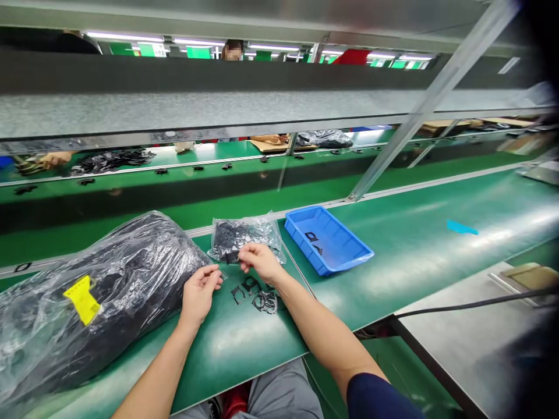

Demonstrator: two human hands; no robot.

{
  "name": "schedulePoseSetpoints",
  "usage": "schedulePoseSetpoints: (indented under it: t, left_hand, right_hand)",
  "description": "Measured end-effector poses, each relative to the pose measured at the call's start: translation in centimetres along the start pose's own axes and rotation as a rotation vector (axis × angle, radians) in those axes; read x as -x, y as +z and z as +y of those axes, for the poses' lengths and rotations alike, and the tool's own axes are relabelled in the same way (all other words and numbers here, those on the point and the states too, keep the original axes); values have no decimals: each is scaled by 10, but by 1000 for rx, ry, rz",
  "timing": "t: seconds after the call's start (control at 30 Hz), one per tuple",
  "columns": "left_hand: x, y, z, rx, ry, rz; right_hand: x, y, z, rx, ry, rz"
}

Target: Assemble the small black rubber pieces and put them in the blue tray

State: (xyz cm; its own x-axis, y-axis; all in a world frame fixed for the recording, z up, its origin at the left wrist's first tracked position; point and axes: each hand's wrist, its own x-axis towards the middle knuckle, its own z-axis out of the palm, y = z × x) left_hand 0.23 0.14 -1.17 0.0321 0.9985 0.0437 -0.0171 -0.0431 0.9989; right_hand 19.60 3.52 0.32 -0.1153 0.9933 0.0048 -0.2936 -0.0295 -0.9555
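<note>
My right hand (261, 263) is closed in a pinch at the front edge of a small clear bag (227, 237) filled with thin black parts. Whatever lies between its fingertips is too small to make out. My left hand (200, 293) hovers beside the large bag, its fingers loosely bent and apart, with nothing visible in them. Between and below the hands, several thin black frame-like plastic parts (251, 284) lie loose on the green worktop (227, 343). A blue tray (345, 233) to the right holds a few small black pieces.
A large clear bag of dark material (144, 291) with a yellow tag (82, 299) fills the left side. Beyond runs a green conveyor (244, 201) carrying spaced black parts. A slanted metal post (402, 137) rises behind the tray. Another person's hand (56, 159) shows at far left.
</note>
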Motion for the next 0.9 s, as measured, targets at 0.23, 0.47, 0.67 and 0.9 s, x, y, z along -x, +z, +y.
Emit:
schedulePoseSetpoints:
  t: [0.23,0.47,0.67,0.9]
  left_hand:
    - [2,1,1,-71,11,-37]
    - [2,2,-3,-210,80,-108]
    - [5,2,-10,-604,323,-345]
    - [10,6,-21,-900,512,-519]
  right_hand:
    - [-25,-80,-36,-780,-243,544]
    - [-20,-99,-38,-711,-215,483]
    - [-4,-66,-30,427,-24,-12]
    - [12,-27,-16,1555,-53,-476]
